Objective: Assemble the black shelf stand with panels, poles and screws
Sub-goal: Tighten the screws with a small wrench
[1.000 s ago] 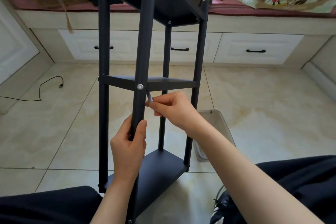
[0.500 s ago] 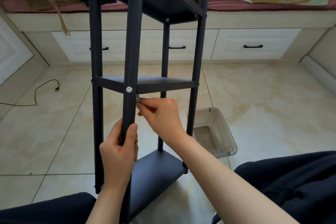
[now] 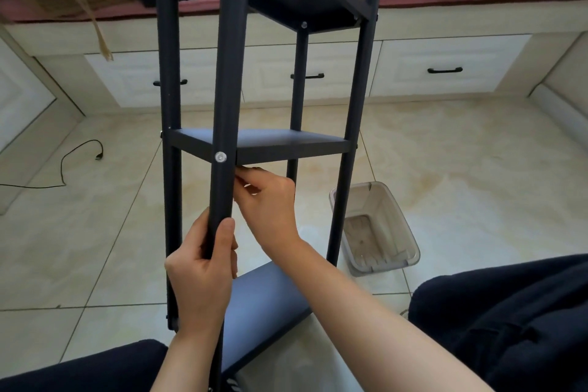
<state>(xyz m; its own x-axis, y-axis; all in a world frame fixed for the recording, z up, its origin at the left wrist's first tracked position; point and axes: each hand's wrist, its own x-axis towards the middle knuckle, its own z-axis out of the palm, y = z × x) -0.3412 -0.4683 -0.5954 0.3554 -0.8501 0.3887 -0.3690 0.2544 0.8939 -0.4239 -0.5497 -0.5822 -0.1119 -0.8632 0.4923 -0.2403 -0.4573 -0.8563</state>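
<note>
The black shelf stand (image 3: 288, 145) stands upright on the tiled floor in front of me, with a top, a middle and a bottom panel (image 3: 264, 296) fixed between its poles. A silver screw (image 3: 220, 156) sits in the near pole (image 3: 227, 73) at the middle panel's corner. My left hand (image 3: 203, 270) grips this pole below the screw. My right hand (image 3: 269, 200) is just under the middle panel, right of the pole, its fingertips pinched together against the pole. The small hex key it held a moment ago is hidden behind the pole.
A clear plastic bin (image 3: 377, 232) lies on the floor right of the stand. White drawers with black handles (image 3: 444, 70) run along the back under a cushioned bench. A black cable (image 3: 79, 153) trails at left. My dark-trousered legs (image 3: 509, 321) flank the stand.
My right hand has moved left and closer to the pole, under the middle panel, and the metal key tip seen earlier is now covered. My left hand keeps its grip on the pole.
</note>
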